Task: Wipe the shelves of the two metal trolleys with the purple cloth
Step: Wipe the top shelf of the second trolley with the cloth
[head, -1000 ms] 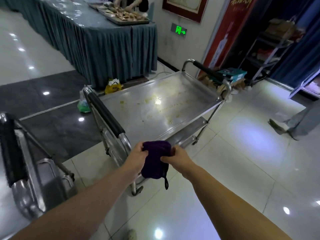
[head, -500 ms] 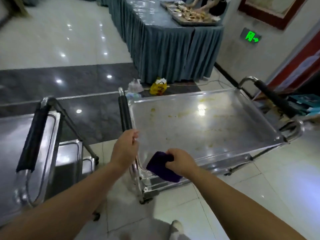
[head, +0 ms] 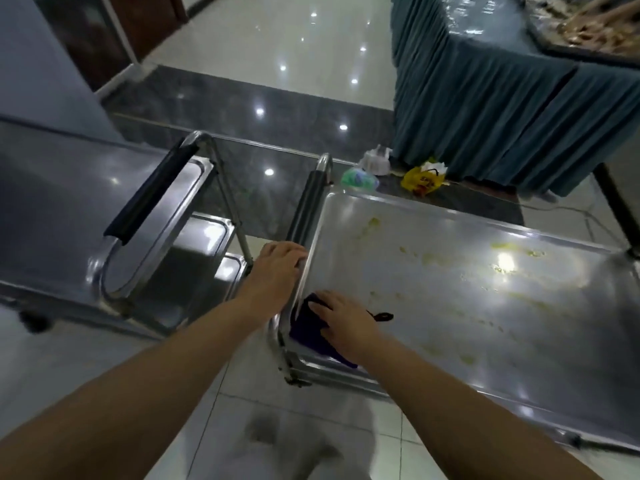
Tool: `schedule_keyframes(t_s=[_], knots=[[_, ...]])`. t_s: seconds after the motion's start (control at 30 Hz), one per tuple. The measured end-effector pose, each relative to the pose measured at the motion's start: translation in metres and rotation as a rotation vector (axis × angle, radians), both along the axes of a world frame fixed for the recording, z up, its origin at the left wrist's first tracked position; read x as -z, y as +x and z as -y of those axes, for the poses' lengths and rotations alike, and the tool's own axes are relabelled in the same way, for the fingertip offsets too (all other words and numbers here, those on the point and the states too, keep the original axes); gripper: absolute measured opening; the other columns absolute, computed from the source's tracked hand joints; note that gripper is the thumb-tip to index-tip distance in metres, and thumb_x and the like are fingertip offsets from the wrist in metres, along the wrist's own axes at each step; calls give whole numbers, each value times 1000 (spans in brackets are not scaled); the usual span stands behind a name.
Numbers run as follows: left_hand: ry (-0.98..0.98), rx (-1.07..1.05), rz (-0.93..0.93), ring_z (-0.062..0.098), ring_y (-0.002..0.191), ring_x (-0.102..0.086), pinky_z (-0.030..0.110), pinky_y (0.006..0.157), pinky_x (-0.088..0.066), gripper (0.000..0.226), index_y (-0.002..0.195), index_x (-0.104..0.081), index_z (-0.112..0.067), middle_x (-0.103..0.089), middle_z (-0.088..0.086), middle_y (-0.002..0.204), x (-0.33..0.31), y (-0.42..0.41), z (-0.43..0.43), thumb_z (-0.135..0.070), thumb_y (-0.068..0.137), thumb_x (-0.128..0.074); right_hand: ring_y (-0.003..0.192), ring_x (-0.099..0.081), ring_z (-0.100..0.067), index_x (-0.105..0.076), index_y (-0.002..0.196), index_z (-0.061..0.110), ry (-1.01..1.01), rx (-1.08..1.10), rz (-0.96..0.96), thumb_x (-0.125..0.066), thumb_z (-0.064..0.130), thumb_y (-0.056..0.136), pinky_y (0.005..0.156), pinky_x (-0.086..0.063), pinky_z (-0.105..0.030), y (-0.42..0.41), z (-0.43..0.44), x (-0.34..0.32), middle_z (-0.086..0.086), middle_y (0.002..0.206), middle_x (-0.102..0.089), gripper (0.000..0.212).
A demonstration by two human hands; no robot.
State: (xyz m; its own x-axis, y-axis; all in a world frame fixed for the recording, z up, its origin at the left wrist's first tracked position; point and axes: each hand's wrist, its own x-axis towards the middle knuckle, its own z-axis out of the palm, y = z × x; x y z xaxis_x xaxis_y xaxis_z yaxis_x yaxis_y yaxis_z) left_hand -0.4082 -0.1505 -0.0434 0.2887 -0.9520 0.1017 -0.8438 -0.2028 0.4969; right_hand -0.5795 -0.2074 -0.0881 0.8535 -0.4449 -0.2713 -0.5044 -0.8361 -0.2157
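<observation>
Your right grip (head: 346,323) lies flat, pressing the purple cloth (head: 311,336) onto the top shelf (head: 450,306) just beside the handle (head: 304,209) that your left grip (head: 277,268) clasps, and the smeared shelf stretches lengthwise away from that handle.

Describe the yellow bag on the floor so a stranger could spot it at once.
Find the long table with the pleated teal skirt at the upper right. On the dark floor at its foot, just beyond the stained trolley shelf, lie three small bundles. The yellow bag is the rightmost, the only bright yellow one beside a green bundle and a white bundle.
</observation>
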Motion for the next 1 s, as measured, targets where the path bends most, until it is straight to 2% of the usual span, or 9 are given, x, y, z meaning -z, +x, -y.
schedule_keyframes(t_s=[0.13,0.23,0.3,0.37,0.47,0.63,0.73,0.87,1.0], knots=[[29,-18,-8,26,124,-38,38,108,-33,38,127,-55,-8,-50,7,131,-2,2,4,-2,90,-51,101,-67,-23,-72,109,13,-100,-221,173,-90,19,57,84,-54,-31,1,1,20,-8,118,-68,55],[3,-60,-28,24,126,-36,38,109,-32,42,128,-54,-9,-48,7,133,1,5,10,-3,86,-53,111,-64,-23,-75,105,17,-95,-368,78,-86,27,64,93,-51,-36,-3,7,36,-6,118,-68,43],[23,-69,-53,20,132,-29,34,113,-26,47,134,-48,-10,-41,4,141,0,7,21,-6,87,-51,122,-57,-23,-69,116,22,-124,-406,7,-58,33,84,101,-43,-38,-8,11,44,-2,127,-64,35],[38,-75,-87,19,137,-23,28,113,-18,52,141,-39,-9,-33,5,148,-1,7,36,-5,90,-47,127,-52,-22,-63,126,26,-117,-398,-77,-36,36,90,105,-38,-38,-11,14,49,1,133,-59,46],[73,-120,-104,19,142,-13,27,115,-10,58,148,-25,-10,-20,4,155,0,4,49,-3,93,-43,138,-37,-21,-46,140,28,-124,-372,-62,-30,37,95,116,-26,-38,-16,15,55,3,146,-46,48],[69,-156,-10,13,144,-6,26,117,-9,62,151,-16,-14,-12,0,158,18,-2,48,-2,96,-42,143,-23,-18,-30,147,30,-77,-373,-20,-29,39,98,116,-11,-39,-11,36,65,5,152,-37,50],[85,-125,108,16,145,-9,35,117,-23,62,150,-20,-12,-15,3,158,22,-1,49,-3,94,-46,142,-25,-18,-37,145,29,-82,-412,19,-29,40,97,114,-14,-39,-2,60,68,5,150,-39,50],[163,-86,253,28,144,-18,37,109,-20,61,135,-50,-13,-22,12,156,17,-10,52,-2,78,-69,143,-21,-20,-38,145,27,-53,-421,-7,-24,42,98,117,-11,-41,12,103,67,3,152,-36,52],[200,-114,317,32,143,-18,44,107,-28,48,126,-56,-14,-23,14,155,14,-16,54,-16,79,-58,142,20,-13,1,148,34,-68,-435,9,1,48,93,114,18,-32,27,150,63,11,154,10,57]])
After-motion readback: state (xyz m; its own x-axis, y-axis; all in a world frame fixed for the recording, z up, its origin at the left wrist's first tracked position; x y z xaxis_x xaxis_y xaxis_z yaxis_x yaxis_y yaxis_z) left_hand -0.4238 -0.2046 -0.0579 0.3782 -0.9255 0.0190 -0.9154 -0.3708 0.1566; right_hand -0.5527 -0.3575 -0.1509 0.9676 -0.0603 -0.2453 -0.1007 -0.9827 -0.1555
